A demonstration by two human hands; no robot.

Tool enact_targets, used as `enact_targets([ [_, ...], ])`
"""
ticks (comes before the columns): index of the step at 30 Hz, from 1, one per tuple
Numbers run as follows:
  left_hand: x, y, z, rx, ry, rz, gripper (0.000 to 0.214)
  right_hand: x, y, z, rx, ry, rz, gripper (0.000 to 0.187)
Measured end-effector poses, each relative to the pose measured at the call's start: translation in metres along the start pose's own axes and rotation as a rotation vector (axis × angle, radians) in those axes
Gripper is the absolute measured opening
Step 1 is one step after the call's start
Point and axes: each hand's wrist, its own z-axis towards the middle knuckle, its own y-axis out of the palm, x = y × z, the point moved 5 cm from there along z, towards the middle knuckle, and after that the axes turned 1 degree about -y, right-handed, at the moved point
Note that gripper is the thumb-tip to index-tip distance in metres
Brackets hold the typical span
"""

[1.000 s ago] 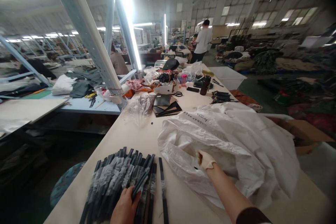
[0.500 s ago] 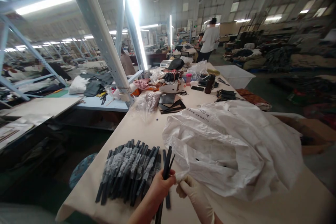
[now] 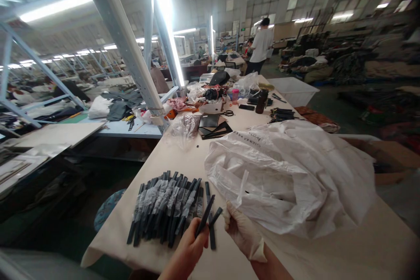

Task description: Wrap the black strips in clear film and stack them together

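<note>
Head view — left hand (image 3: 193, 239) pinches dark strips (image 3: 205, 216); gloved right hand (image 3: 241, 226) has fingers pressed together — contents unclear.

A thin, pale glove (image 3: 244, 231) is worn on the right hand (image 3: 239, 224), its cream-white material creased into soft wrinkles across the back and down toward the wrist. The glove is ended in a loose, flared cuff (image 3: 259, 249), its uneven edge stood slightly away from the arm and drawn out to a small point at one side. The left hand (image 3: 192, 240) is seen bare. The left forearm (image 3: 177, 263) and the right forearm (image 3: 271, 267) are likewise exposed, both cut off by the lower edge of the frame. Finer detail of the glove, around the fingertips especially, is lost to blur.
</note>
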Motion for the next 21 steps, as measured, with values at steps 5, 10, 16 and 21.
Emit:
enact_targets([
  [5,-0.004,0.001,-0.018,-0.076,-0.073,-0.17,0.046,0.004,0.009,-0.005,0.016,0.007,0.074,0.029],
  [10,-0.007,0.004,-0.022,-0.115,-0.092,-0.251,0.054,0.011,0.016,-0.009,-0.059,0.034,0.108,0.029],
  [16,-0.019,0.005,-0.021,-0.116,-0.168,-0.306,0.055,0.004,0.026,-0.026,-0.131,-0.155,-0.193,0.028],
  [21,-0.013,0.001,-0.029,-0.185,-0.168,-0.291,0.053,0.001,0.036,-0.038,-0.314,-0.095,-0.567,0.037],
])
